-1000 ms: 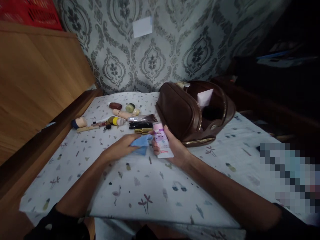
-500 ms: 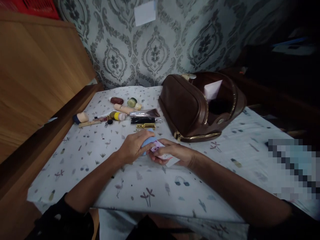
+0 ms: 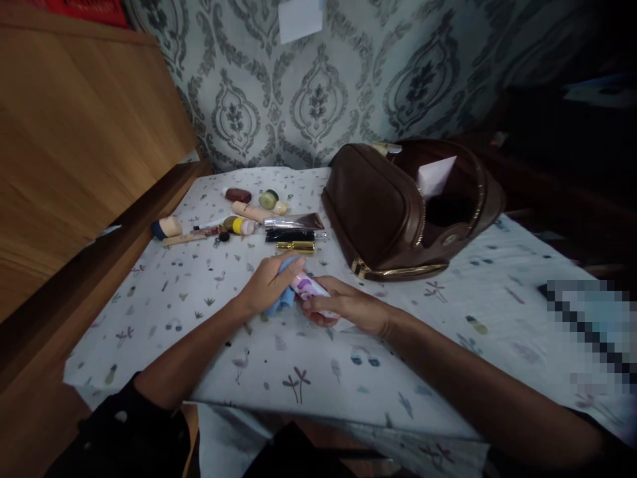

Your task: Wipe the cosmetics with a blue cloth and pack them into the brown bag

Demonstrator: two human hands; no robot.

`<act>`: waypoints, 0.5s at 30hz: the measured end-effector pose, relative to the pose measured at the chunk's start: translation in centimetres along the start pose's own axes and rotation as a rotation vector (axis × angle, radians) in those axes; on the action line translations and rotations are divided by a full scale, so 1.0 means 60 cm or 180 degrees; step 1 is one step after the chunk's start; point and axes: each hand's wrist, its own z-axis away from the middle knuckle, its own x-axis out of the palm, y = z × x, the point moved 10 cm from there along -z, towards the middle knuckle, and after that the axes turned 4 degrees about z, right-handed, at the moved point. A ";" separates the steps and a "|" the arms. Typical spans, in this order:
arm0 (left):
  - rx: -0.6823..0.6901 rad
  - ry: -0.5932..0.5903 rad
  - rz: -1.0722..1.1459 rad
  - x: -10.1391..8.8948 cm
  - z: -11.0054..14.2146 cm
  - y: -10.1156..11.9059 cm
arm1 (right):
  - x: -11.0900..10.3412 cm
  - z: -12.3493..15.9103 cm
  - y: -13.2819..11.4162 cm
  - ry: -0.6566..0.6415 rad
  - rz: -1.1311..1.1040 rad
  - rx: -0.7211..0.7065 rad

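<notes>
My left hand (image 3: 266, 282) is closed round a blue cloth (image 3: 283, 301), which presses against the capped end of a small tube. That pink and white squeeze tube (image 3: 309, 287), with purple print, lies tilted in my right hand (image 3: 346, 305); the fingers wrap its lower half and hide part of it. Just beyond my hands a gold lipstick-like tube (image 3: 296, 247) lies on the patterned tablecloth (image 3: 318, 385). Behind it are a black slim item (image 3: 293, 235) and a silver and brown tube (image 3: 293, 222).
A brown leather bag (image 3: 373, 206) stands open at the right, a pale packet (image 3: 436, 176) in its mouth. A makeup brush (image 3: 172, 229), a yellow-banded bottle (image 3: 239, 226), a green jar (image 3: 269, 198) and a dark red bottle (image 3: 237, 194) lie at the left. A wooden panel (image 3: 89, 113) borders the table.
My left hand has brought the blue cloth onto the tube's capped end. My right hand has tipped the tube from upright to slanting. The view has shifted slightly.
</notes>
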 end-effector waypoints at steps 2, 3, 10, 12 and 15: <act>-0.0026 0.0028 0.0092 -0.003 0.000 -0.005 | -0.002 0.000 0.001 0.0007 -0.0021 -0.0015; -0.0016 0.0036 0.0129 -0.005 -0.001 -0.006 | -0.005 -0.001 0.002 0.0029 -0.0046 -0.0018; -0.0012 -0.0665 0.0640 0.000 -0.002 -0.002 | -0.019 -0.005 0.009 0.0141 -0.0536 -0.0060; -0.0138 -0.0701 0.0806 -0.003 -0.003 -0.009 | -0.017 -0.005 0.009 0.0096 -0.0650 -0.0072; -0.0257 -0.0493 0.0853 -0.011 -0.006 -0.022 | -0.018 -0.004 0.006 0.0108 -0.0776 -0.0092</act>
